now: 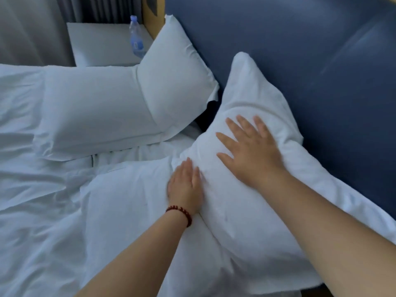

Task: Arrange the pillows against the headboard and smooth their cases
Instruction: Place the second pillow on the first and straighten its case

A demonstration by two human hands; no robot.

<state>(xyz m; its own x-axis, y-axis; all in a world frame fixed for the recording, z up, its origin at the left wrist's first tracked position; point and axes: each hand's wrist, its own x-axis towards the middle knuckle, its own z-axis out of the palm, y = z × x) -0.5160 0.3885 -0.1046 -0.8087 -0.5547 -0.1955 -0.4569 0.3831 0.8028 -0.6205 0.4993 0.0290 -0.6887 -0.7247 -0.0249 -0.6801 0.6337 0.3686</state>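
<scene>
A white pillow (246,97) leans against the blue padded headboard (289,39) at the near side of the bed. My right hand (252,151) lies flat on its face with fingers spread. My left hand (186,185), with a red bead bracelet on the wrist, presses flat on the pillow's lower left edge where it meets the sheet. A second white pillow (171,78) stands against the headboard further left, and a third pillow (92,108) lies flat on the bed beside it.
White rumpled bedding (38,200) covers the bed on the left. Beyond the bed stands a white bedside table (98,43) with a clear plastic water bottle (136,39). Grey curtains (32,24) hang behind it.
</scene>
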